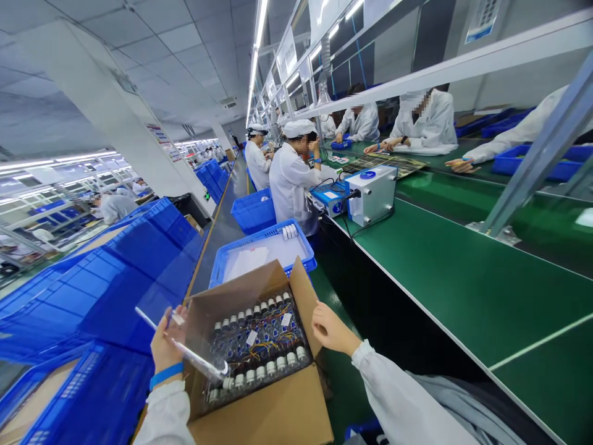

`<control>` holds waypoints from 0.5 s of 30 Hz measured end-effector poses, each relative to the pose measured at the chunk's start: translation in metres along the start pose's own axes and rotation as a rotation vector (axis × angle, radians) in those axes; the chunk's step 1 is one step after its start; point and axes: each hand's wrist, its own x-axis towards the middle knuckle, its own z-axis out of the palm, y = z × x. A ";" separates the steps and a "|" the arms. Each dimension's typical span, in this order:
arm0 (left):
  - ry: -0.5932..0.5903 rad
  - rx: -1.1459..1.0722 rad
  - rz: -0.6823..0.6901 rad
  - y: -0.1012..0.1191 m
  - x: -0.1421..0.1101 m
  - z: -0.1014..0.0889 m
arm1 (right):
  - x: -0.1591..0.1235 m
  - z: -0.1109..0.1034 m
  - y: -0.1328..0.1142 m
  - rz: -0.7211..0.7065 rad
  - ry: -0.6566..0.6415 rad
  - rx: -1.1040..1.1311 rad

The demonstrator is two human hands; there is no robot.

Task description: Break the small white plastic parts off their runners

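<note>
An open cardboard box [259, 414] stands in front of me, filled with rows of small white-capped parts with coloured wires [257, 343]. My left hand [165, 346] is closed on the edge of a clear plastic sheet or tray [194, 358] lifted at the box's left side. A blue band is on that wrist. My right hand [328, 327] rests against the box's right flap [303, 303], fingers curled on its edge. Both sleeves are white.
Blue crates [115, 278] are stacked at left. A blue crate with white sheets [262, 250] stands behind the box. A green worktable [463, 278] runs along the right with a white machine [370, 194]. Several people in white coats sit along the line.
</note>
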 end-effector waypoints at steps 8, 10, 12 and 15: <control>0.183 0.046 -0.190 -0.053 -0.007 -0.016 | -0.060 -0.002 0.024 0.349 0.200 0.213; 0.175 0.016 -0.194 -0.057 -0.008 -0.011 | -0.077 0.000 0.021 0.374 0.176 0.181; 0.166 -0.006 -0.200 -0.062 -0.005 -0.007 | -0.093 0.002 0.015 0.372 0.126 0.141; 0.157 -0.032 -0.223 -0.074 0.001 -0.001 | -0.105 0.003 0.001 0.364 0.071 0.096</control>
